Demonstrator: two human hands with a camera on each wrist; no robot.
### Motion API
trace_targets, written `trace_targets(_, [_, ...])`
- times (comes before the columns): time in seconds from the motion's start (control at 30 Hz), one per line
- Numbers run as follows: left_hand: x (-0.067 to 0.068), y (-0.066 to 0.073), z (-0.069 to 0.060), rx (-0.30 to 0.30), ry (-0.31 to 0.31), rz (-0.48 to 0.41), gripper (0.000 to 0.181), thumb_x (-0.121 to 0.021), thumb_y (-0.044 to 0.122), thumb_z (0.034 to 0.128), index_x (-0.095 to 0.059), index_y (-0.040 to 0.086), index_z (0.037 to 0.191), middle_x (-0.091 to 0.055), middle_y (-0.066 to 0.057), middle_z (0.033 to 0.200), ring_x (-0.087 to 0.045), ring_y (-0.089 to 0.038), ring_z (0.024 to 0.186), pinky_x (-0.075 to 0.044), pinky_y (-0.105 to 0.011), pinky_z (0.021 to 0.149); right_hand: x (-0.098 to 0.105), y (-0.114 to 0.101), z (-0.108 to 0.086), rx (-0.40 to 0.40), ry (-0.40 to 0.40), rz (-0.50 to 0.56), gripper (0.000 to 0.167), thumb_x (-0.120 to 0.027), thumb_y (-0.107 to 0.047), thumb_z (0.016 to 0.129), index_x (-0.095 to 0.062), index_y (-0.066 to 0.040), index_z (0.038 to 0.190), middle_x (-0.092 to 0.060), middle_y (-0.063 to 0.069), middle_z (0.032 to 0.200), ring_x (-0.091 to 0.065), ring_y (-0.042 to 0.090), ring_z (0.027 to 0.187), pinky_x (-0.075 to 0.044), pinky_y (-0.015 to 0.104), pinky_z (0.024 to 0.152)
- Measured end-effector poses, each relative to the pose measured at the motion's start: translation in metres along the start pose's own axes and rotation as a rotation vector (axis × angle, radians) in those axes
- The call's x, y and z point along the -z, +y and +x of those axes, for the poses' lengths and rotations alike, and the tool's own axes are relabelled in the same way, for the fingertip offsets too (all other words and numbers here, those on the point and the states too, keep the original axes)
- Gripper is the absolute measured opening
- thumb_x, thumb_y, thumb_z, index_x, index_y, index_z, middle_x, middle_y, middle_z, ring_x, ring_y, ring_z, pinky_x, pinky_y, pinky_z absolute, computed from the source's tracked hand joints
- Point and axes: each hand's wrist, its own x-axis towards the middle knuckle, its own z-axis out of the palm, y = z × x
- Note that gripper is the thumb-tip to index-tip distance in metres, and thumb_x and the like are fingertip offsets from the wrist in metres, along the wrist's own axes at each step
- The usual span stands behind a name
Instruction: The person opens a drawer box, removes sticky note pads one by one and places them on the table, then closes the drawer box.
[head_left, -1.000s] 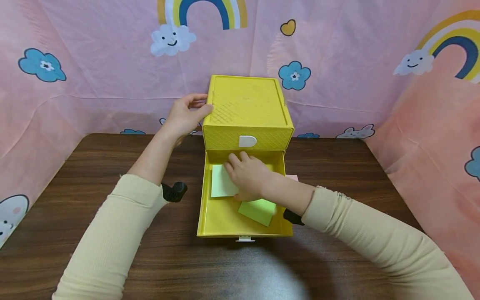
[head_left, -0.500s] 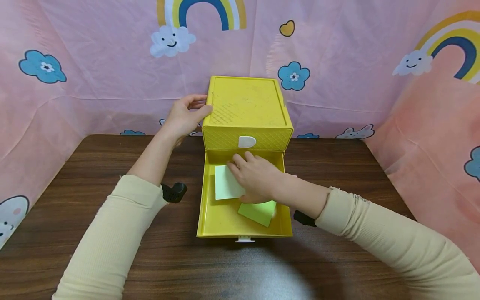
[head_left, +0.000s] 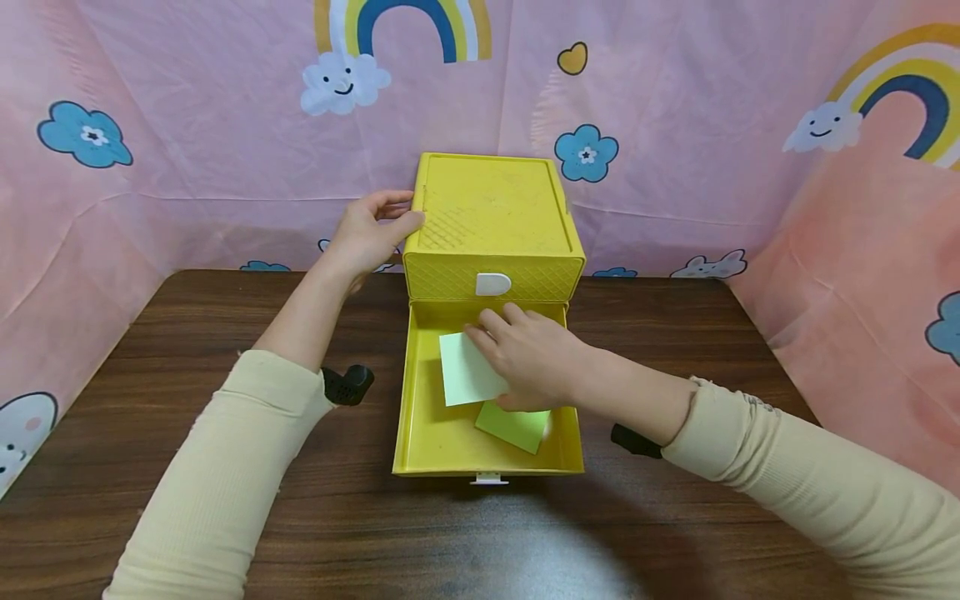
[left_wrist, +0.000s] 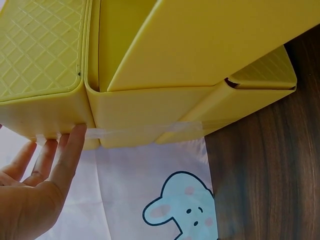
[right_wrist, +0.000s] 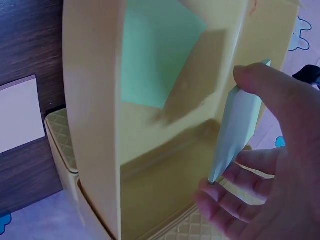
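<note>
While a bright green sticky-note pad [head_left: 513, 427] lay in the pulled-out yellow drawer [head_left: 427, 446], the right hand [head_left: 536, 358] gripped a mint-green pad [head_left: 468, 371] between thumb and fingers, tilted above the drawer's floor. Farther back, the left hand [head_left: 371, 229] rested nearly straight fingers against the left side of the yellow drawer box [head_left: 495, 200], before a pink printed cloth [head_left: 240, 167].

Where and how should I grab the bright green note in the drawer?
Probably pinch the bright green note at its front corner, coming from above, from the front of the drawer. It appears to lie flat with that corner exposed, while the right hand, holding the pale green pad, hides its far part in the head view.
</note>
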Motion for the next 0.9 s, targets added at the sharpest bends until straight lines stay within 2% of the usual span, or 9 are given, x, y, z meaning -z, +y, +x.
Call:
trace_targets(0.2, [0.0, 0.0, 0.0, -0.001, -0.007, -0.025, 0.052, -0.056, 0.03, 0.0909, -0.042, 0.016, 0.139, -0.044, -0.008, 0.136, -0.051, -0.022, 0.112, -0.054, -0.03, 0.075, 0.002, 0.006, -0.007, 0.003, 0.024, 0.037, 0.084, -0.068, -0.049, 0.073, -0.04, -0.001, 0.137, -0.048, 0.013, 0.12, -0.05, 0.028, 0.098, -0.048, 0.036, 0.085])
trace_targets(0.33, [0.0, 0.0, 0.0, 0.0, -0.01, -0.041, 0.051, -0.056, 0.029, 0.0908, -0.042, 0.016, 0.139, -0.044, -0.007, 0.136, -0.051, -0.022, 0.111, -0.055, -0.029, 0.073, 0.002, 0.011, -0.013, 0.003, 0.031, 0.066, 0.083, -0.069, -0.048, 0.073, -0.041, -0.002, 0.136, -0.048, 0.012, 0.119, -0.05, 0.028, 0.099, -0.05, 0.037, 0.082])
trace_targets(0.9, [0.0, -0.003, 0.001, -0.007, -0.011, -0.043, 0.051, -0.056, 0.029, 0.0904, -0.043, 0.017, 0.138, -0.045, -0.007, 0.135, -0.05, -0.022, 0.114, -0.055, -0.029, 0.075, -0.008, 0.037, -0.038, -0.01, 0.113, 0.094, 0.082, -0.073, -0.046, 0.069, -0.045, -0.003, 0.132, -0.05, 0.011, 0.114, -0.05, 0.028, 0.093, -0.049, 0.035, 0.078])
